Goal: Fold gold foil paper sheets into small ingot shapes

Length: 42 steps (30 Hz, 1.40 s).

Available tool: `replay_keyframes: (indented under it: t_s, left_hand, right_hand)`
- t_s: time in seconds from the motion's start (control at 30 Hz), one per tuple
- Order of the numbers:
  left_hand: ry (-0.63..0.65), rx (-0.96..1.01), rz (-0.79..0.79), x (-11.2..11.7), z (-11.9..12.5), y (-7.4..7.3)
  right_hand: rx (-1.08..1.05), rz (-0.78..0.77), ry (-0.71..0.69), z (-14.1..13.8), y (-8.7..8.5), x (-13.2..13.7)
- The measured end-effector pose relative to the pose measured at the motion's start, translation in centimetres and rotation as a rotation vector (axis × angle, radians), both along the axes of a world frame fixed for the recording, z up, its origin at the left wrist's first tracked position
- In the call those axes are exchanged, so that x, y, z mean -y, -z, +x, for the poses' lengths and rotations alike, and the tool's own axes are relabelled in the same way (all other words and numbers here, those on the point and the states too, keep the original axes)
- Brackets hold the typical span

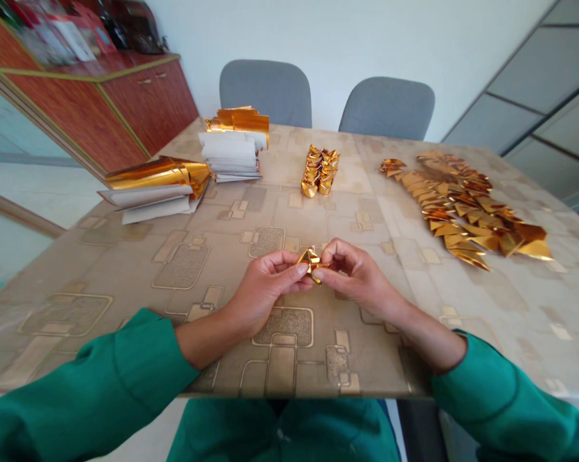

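Between both hands, just above the table near its front, is a small folded piece of gold foil paper (310,258). My left hand (276,274) pinches its left side between thumb and fingers. From the right, my right hand (351,273) grips the other side, thumb in front and fingers curled behind. The fingers hide part of the folded piece. Beyond the hands, two short columns of folded gold pieces (320,170) stand close together. On the right, long overlapping rows of pointed gold folded pieces (462,205) lie on the patterned tablecloth (212,269).
Gold-and-white paper sheets lie in a fanned pile (159,186) at the left, with a taller stack (231,154) behind it. Two grey chairs (265,93) stand at the far edge. A wooden cabinet (145,106) holding assorted items is at the back left.
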<state>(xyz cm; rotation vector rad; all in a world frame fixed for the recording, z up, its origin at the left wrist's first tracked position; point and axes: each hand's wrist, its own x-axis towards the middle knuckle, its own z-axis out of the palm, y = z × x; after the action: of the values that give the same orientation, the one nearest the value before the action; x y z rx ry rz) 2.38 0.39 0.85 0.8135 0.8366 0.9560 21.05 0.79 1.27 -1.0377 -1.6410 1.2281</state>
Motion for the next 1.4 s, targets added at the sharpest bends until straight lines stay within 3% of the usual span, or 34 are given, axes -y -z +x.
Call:
replay_keyframes:
  t_s: [0.27, 0.73, 1.0, 1.4]
  left_hand:
    - [-0.011, 0.044, -0.059, -0.1, 0.0, -0.1]
    - [0.015, -0.091, -0.037, -0.1, 0.1, 0.0]
    - [-0.029, 0.069, -0.085, -0.5, 0.1, 0.0]
    - [0.018, -0.03, -0.051, -0.1, 0.1, 0.2]
  right_hand:
    - [0.114, 0.1, -0.062, 1.0, -1.3, -0.4]
    - [0.188, 0.058, -0.062, 0.9, -0.1, -0.3]
    - [-0.025, -0.046, -0.123, 0.8, -1.2, -0.1]
    - [0.069, 0.042, 0.049, 0.3, 0.0, -0.1]
